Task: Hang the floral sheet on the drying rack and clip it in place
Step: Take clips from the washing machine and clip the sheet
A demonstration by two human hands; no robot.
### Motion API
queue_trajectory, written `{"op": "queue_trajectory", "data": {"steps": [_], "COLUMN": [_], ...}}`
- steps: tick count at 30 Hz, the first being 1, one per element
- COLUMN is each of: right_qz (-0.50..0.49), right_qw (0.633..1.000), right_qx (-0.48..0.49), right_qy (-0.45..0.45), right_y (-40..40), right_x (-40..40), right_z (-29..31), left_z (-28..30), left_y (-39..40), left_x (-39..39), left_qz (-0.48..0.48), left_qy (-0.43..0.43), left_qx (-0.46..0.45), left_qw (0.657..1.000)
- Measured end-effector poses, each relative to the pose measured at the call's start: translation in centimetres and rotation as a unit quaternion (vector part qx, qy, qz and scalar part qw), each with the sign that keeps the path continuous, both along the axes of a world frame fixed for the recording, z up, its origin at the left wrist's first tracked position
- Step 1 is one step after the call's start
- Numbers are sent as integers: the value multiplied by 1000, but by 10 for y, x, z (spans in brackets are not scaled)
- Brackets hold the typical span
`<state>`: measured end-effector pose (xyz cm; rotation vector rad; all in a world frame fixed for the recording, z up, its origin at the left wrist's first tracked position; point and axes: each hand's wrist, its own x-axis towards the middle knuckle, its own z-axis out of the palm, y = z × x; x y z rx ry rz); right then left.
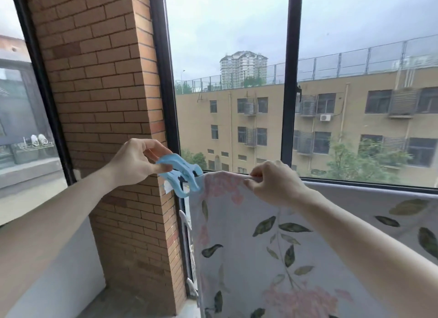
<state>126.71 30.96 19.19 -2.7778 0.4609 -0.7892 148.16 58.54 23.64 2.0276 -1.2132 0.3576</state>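
The floral sheet (239, 242), pale grey with pink blossoms and green leaves, hangs over a horizontal bar in front of the window; the bar itself is hidden under the cloth. My left hand (135, 162) squeezes the handles of a large light-blue clip (182, 178), whose jaws sit at the sheet's left top corner. My right hand (272, 184) pinches the sheet's top fold just right of the clip.
A brick pillar (106, 85) stands close on the left. Black window frames (290, 80) rise behind the sheet. White window handles (186, 219) sit on the frame left of the sheet. A grey ledge (132, 301) lies below the pillar.
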Motion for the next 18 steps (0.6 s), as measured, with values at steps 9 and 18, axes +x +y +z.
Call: {"op": "queue_trajectory", "data": {"steps": [9, 18], "right_qz": [-26, -30], "right_qw": [999, 999], "right_qx": [18, 22], "right_qy": [20, 18], "right_y": [3, 6], "right_x": [0, 2], "right_z": [2, 2], "left_z": [9, 19], "left_y": [7, 18], "left_x": [16, -1], "left_qz": [-80, -124], "left_qy": [12, -31], "left_qx": [-24, -41], "left_qw": [996, 991]}}
